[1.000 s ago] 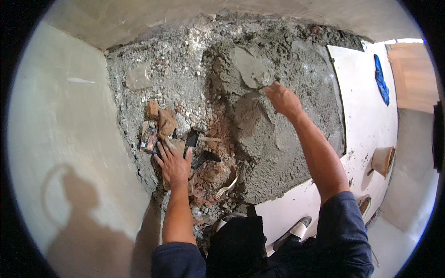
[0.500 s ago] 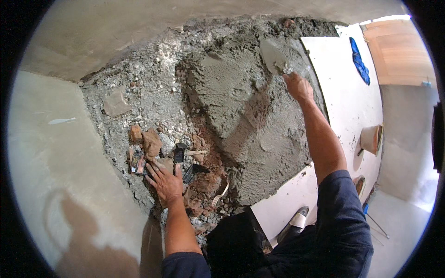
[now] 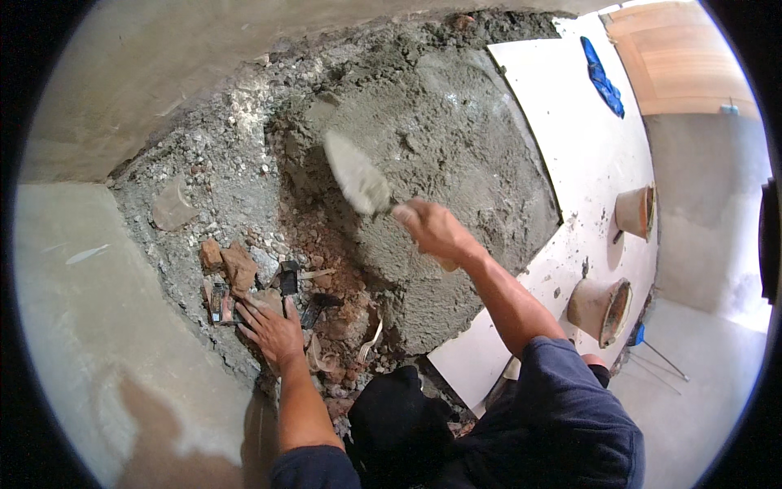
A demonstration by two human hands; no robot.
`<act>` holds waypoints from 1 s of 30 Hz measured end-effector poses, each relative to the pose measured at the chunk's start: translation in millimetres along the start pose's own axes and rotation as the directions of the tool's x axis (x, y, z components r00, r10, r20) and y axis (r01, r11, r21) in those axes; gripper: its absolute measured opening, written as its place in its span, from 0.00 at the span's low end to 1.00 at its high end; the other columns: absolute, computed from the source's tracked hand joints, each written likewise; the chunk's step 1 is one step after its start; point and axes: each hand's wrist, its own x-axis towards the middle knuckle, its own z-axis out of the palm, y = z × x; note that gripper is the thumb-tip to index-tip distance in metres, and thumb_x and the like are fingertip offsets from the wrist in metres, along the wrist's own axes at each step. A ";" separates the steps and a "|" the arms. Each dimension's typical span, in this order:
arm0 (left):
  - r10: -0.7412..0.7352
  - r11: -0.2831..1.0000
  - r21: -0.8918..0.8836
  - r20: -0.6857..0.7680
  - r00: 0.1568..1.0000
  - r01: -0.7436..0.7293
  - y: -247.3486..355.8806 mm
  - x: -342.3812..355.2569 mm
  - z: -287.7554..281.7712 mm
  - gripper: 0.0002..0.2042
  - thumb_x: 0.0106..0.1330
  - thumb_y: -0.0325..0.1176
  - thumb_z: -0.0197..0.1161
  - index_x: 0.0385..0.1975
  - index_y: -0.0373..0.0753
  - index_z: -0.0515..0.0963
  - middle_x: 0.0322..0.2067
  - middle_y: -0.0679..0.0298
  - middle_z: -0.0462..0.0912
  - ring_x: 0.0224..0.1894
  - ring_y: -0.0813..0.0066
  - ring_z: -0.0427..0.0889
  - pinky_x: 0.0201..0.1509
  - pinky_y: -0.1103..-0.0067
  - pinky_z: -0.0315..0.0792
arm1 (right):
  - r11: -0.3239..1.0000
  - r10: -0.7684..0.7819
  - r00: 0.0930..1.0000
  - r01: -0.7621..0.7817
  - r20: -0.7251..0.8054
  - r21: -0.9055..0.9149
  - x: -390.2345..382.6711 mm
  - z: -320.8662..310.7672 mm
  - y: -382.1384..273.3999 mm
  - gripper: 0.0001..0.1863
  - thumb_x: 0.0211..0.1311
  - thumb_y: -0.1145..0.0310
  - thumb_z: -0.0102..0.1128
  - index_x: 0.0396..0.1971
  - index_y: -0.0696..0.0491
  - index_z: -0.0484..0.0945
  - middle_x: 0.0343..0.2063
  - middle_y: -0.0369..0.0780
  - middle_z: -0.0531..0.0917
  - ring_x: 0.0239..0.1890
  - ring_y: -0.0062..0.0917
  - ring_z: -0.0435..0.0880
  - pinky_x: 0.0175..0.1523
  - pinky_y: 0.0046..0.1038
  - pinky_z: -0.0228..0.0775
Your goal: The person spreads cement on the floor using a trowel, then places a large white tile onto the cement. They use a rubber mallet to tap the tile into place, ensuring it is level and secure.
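Observation:
My right hand (image 3: 432, 230) grips the wooden handle of a trowel (image 3: 349, 167), whose mortar-coated blade is blurred over the left part of a spread of wet grey mortar (image 3: 456, 138). My left hand (image 3: 273, 326) lies with fingers apart on rubble at the lower left of that spread. Beside its fingertips are brown broken stones (image 3: 239, 267), a small printed packet (image 3: 218, 301) and black plastic scraps (image 3: 289, 277). A pale bent fork-like piece (image 3: 371, 341) lies to the right of my left hand among red and grey debris.
A white board (image 3: 586, 155) borders the mortar on the right, bearing a blue cloth (image 3: 601, 75) and two mortar-stained buckets (image 3: 629, 213) (image 3: 593, 314). Plastered walls (image 3: 130, 73) bound the rubble. A wooden panel (image 3: 672, 57) stands at upper right; a long tool (image 3: 661, 357) lies on grey floor.
My right hand has swept the trowel down and to the left across the mortar. My left hand stays on the rubble. The view has shifted, showing another bucket on the board.

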 end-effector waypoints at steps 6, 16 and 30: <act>0.000 0.999 -0.038 0.006 1.000 0.001 -1.5 -1.6 0.7 0.41 0.71 0.61 0.36 0.70 0.28 0.46 0.72 0.49 0.47 0.76 0.59 0.36 0.75 0.56 0.37 | 0.847 0.289 0.942 -0.168 -0.172 0.504 45.5 -34.9 -7.5 0.26 0.69 0.45 0.49 0.39 0.58 0.72 0.23 0.40 0.76 0.19 0.24 0.77 0.23 0.29 0.72; -0.001 0.996 -0.086 -0.012 1.000 -0.001 -1.2 -0.2 -2.8 0.41 0.71 0.61 0.38 0.68 0.27 0.52 0.71 0.49 0.49 0.76 0.60 0.37 0.74 0.55 0.37 | 0.953 -0.221 0.973 0.202 -0.062 -0.226 0.9 75.7 -44.1 0.21 0.68 0.51 0.49 0.37 0.57 0.74 0.33 0.57 0.82 0.39 0.50 0.82 0.44 0.46 0.73; -0.013 0.997 -0.083 -0.111 0.994 0.004 0.4 -2.1 2.1 0.42 0.70 0.60 0.44 0.71 0.30 0.44 0.71 0.46 0.49 0.75 0.56 0.43 0.73 0.56 0.43 | 0.792 -0.228 0.947 0.044 -0.227 -0.609 70.0 -74.9 60.9 0.19 0.66 0.48 0.50 0.42 0.48 0.76 0.40 0.47 0.82 0.41 0.44 0.83 0.47 0.44 0.74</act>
